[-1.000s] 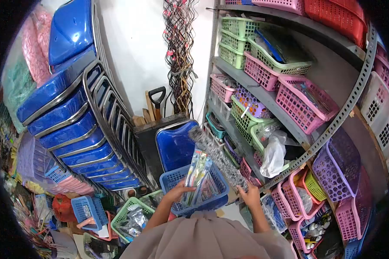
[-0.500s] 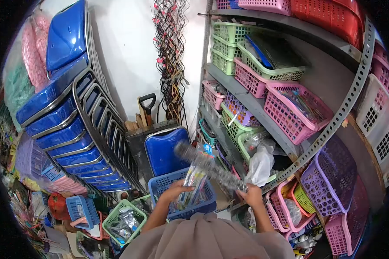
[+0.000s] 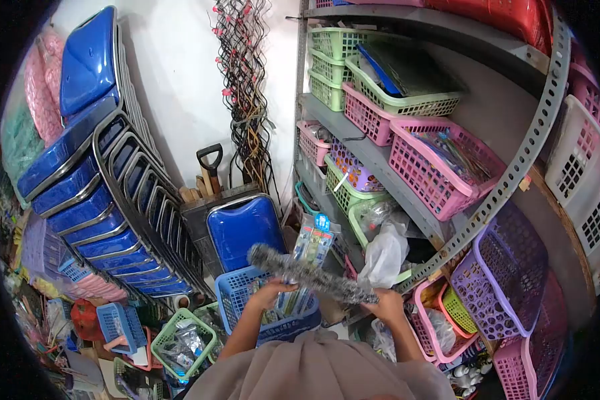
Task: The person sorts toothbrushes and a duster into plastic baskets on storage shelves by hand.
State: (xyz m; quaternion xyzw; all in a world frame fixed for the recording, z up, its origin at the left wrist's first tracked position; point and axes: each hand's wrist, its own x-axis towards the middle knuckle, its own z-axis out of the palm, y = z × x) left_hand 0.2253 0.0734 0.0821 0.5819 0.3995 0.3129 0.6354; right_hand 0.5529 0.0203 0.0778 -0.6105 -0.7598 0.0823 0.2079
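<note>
My right hand [image 3: 384,304] is closed around the end of a fluffy grey duster [image 3: 307,275], which slants up to the left across my front. Behind its middle stands a clear plastic pack [image 3: 313,241] with a blue top and slim coloured items inside. My left hand [image 3: 273,293] is closed at the pack's lower left side, and the duster hides part of the pack. Below both hands, a blue basket [image 3: 231,298] holds more packaged goods.
Stacked blue chairs [image 3: 93,193] rise on the left, with another blue chair seat [image 3: 245,230] behind the basket. A metal shelf [image 3: 393,170] of baskets fills the right. A green basket [image 3: 184,343] sits low at left; a purple basket [image 3: 503,287] stands at right.
The duster has swung slightly down and lies across the front of the pack. The pack stands more upright in my left hand. The whole view has shifted a little.
</note>
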